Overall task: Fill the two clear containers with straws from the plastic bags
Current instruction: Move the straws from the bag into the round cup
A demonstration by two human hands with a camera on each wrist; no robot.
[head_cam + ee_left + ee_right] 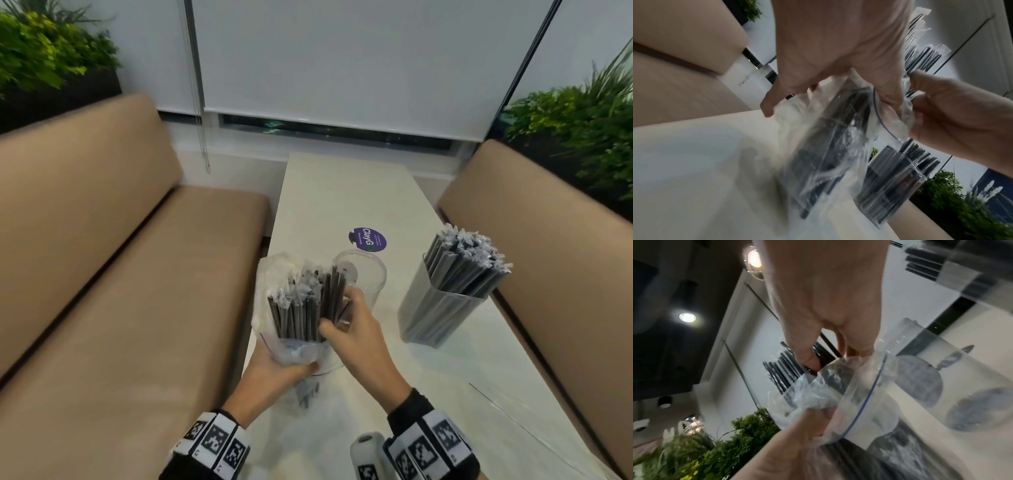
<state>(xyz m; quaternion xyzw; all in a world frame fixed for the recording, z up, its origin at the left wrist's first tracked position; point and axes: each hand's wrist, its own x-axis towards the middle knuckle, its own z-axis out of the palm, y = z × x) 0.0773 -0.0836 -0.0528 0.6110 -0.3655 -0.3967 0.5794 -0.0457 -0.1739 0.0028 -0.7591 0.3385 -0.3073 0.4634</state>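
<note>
My left hand (287, 368) grips the lower part of a clear zip bag (274, 301) full of wrapped black straws (294, 311), held upright over the table's near left. My right hand (337, 317) pinches a bunch of those straws at the bag's mouth. Just behind the bag stands a round clear container (368, 274) with no straws in it. To the right, a square clear container (438, 315) is packed with straws. In the left wrist view my left hand (818, 91) grips the bag (828, 146). In the right wrist view my right hand (818, 360) grips the straws (781, 374).
The narrow white table (342, 192) carries a purple round sticker (368, 238). Tan benches (120, 274) flank it on both sides. Green plants (582, 130) stand behind the backrests. A window blind (342, 68) hangs at the far end.
</note>
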